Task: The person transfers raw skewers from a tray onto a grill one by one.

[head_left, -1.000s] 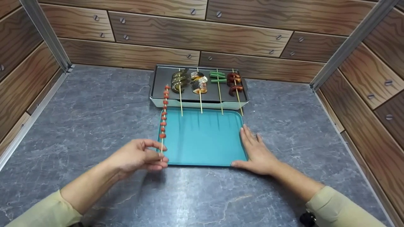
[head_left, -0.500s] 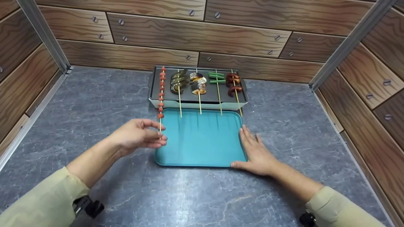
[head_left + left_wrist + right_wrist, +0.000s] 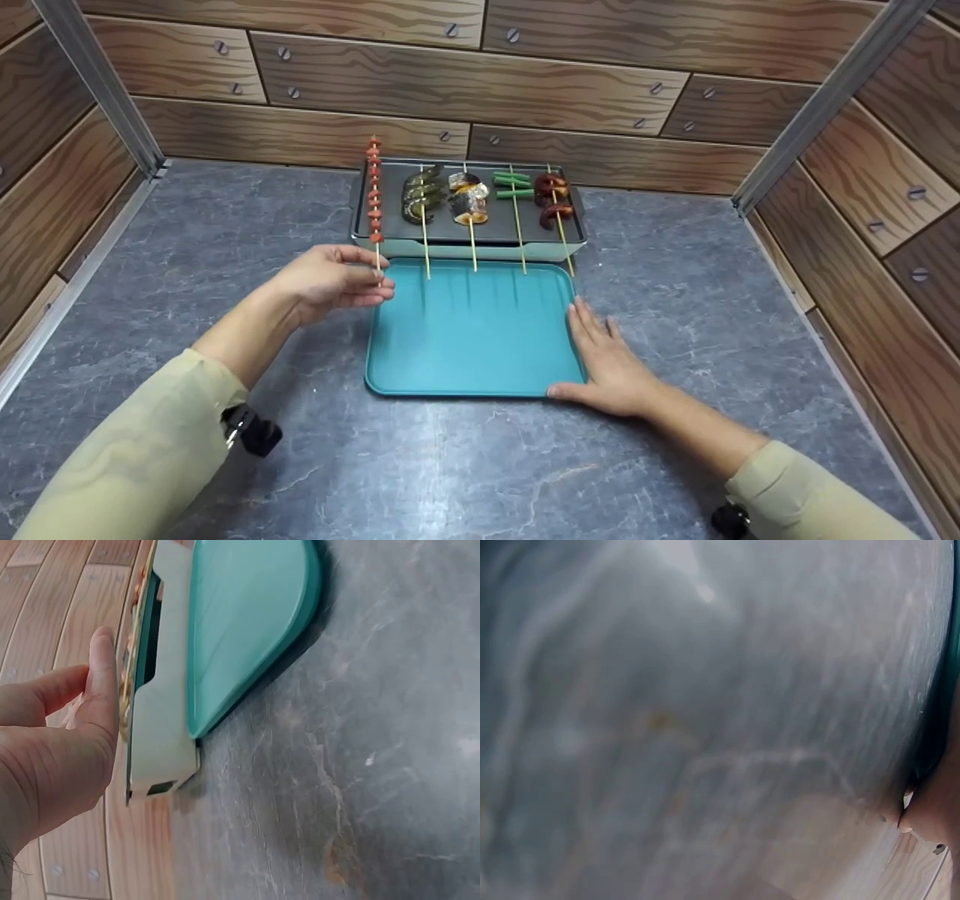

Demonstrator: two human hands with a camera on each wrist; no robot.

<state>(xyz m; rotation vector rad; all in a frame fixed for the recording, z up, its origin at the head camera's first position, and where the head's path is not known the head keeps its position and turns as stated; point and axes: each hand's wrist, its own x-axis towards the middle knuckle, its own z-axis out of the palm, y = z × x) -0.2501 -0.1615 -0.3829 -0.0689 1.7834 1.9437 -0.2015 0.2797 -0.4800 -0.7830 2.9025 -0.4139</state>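
Note:
My left hand (image 3: 334,277) pinches the bare lower end of a skewer of small red pieces (image 3: 375,191) between thumb and fingers. That skewer stands over the left edge of the grill (image 3: 390,246), its tip reaching past the back rim; whether it touches the grill I cannot tell. In the left wrist view the hand (image 3: 67,727) appears beside the grill's pale side, and the skewer is hidden. My right hand (image 3: 611,364) rests with straight fingers along the right edge of the turquoise tray (image 3: 472,337), thumb at its near corner.
Across the grill lie a skewer of dark grey-green curled pieces (image 3: 421,196), one of silvery chunks (image 3: 469,201), one of green sticks (image 3: 514,181) and one of dark red-brown pieces (image 3: 553,199). Their bare ends overhang the tray. Wood-patterned walls (image 3: 465,82) enclose the grey tabletop (image 3: 480,465).
My left hand has moved forward from the tray's near left corner to its far left corner, carrying the red skewer over the grill's left edge. The right hand has stayed on the tray.

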